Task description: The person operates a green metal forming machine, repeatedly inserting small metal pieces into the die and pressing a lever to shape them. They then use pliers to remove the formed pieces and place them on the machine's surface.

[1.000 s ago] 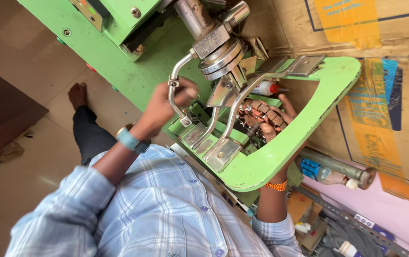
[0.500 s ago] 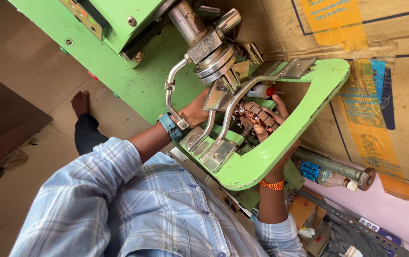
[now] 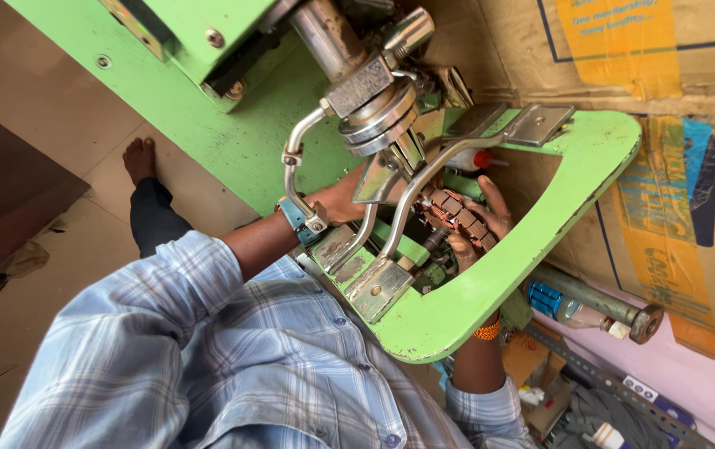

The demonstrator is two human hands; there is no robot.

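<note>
The person leans in over a green press machine (image 3: 208,125), both arms reaching under its steel ram head (image 3: 374,100). The left hand (image 3: 345,199) has moved off the curved metal lever (image 3: 291,158), which it gripped a second ago, and now lies lower, tucked behind the bent steel guard bars (image 3: 407,199); whether its fingers are closed on anything I cannot tell, since the bars hide them. A teal wristband (image 3: 293,218) shows at that wrist. The right hand (image 3: 478,220) stays inside the opening of the green frame (image 3: 540,233), fingers curled around a row of small brown-and-silver metal parts (image 3: 457,212), held just below the ram. An orange bracelet (image 3: 487,331) sits on that arm beneath the frame. The view has drifted so the machine sits higher and nearer than before. A bare foot (image 3: 137,158) rests on the floor at left.
</note>
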